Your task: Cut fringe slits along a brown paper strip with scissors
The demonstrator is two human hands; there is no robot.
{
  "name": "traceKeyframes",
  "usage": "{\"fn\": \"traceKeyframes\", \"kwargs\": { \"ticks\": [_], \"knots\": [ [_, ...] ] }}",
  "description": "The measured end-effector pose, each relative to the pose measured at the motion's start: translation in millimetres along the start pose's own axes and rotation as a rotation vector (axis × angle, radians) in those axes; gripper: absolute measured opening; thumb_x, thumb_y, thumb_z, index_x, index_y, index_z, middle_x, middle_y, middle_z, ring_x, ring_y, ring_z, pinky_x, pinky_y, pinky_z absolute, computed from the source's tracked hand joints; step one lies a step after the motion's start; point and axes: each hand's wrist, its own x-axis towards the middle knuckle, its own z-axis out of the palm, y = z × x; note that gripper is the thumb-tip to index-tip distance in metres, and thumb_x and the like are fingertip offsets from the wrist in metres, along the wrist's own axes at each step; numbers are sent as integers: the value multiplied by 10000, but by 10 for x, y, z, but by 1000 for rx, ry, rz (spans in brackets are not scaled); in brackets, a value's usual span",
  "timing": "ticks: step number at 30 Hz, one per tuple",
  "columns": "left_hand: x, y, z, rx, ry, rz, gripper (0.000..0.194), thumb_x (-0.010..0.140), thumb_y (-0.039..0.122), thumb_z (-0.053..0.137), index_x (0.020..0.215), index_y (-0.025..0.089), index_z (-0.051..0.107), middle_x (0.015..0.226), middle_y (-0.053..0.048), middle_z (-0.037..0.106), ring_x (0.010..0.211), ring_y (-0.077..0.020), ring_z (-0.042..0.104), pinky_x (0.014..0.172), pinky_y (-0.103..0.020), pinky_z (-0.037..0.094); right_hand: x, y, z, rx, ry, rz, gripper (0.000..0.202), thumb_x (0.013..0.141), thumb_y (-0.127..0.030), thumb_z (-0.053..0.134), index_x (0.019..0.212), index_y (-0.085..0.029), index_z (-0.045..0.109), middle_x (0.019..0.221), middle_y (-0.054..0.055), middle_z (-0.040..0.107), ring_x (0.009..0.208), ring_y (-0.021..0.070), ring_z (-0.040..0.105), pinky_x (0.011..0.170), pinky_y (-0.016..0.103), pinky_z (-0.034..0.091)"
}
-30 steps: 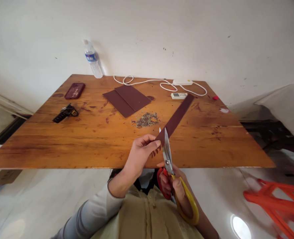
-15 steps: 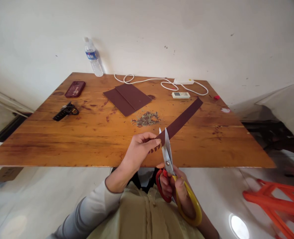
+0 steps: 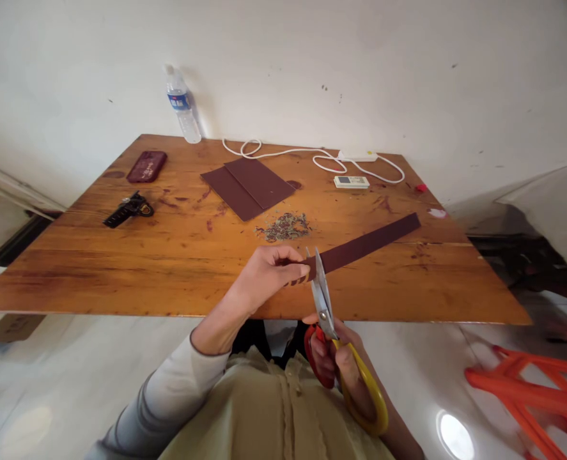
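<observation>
Basically two hands, one pair of scissors, one strip in work. Left hand: thumb and forefinger pinching one end of the brown strip; the other left fingers are mostly hidden, can't tell how they sit. Right hand grips the scissors, fingers curled in the red handle loop, thumb through the yellow one. Two blades, slightly apart, strip between them, just beside the left fingertips. Strip sits above the near half of the table, long end slanting away to the right. Several small cuts on its lower edge by the left thumb, too small to count.

On the table: two brown sheets, overlapping; one pile of scraps near them, pieces too many to count. One maroon phone and one black object on the left side, kind unclear. One bottle, blue label, at the far edge by the wall. One white cord with one white power strip, one remote just in front. Right side: one red bit, one pale bit. On the floor: one orange-red stool, one cardboard piece.
</observation>
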Motion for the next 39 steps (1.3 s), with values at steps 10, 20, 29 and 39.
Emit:
{"fn": "traceKeyframes", "kwargs": {
  "ticks": [10, 20, 29, 39],
  "knots": [
    [-28, -37, 31, -108, 51, -10, 144, 676, 272, 737, 646, 157, 655, 605, 20, 597, 570, -91, 475, 583, -256, 351, -5, -2, -20, -61, -7, -11, 587, 826, -777, 677, 1103, -260, 700, 707, -76, 384, 521, 91, 256, 424, 203, 246],
    [-2, 44, -22, -96, 23, -18, 92, 644, 220, 744, 610, 159, 685, 594, 7, 643, 574, -97, 507, 588, -248, 382, -45, -7, -30, -39, -46, 15, 576, 852, -773, 651, 1101, -255, 689, 702, -77, 376, 512, 87, 238, 411, 195, 252],
    [1, 74, -56, -81, 27, 4, 81, 620, 206, 761, 589, 162, 701, 595, 0, 671, 597, -105, 533, 623, -251, 405, -51, -42, -76, -142, -69, -22, 581, 861, -767, 642, 1155, -266, 678, 731, -60, 424, 528, 100, 291, 447, 232, 261],
    [17, 48, -159, -161, 93, 47, 104, 617, 213, 792, 605, 161, 703, 591, 4, 655, 596, -104, 530, 629, -252, 407, -205, -209, -46, -245, -48, 3, 617, 903, -755, 587, 1248, -254, 688, 661, -33, 477, 539, 138, 300, 473, 261, 238]
  ]
}}
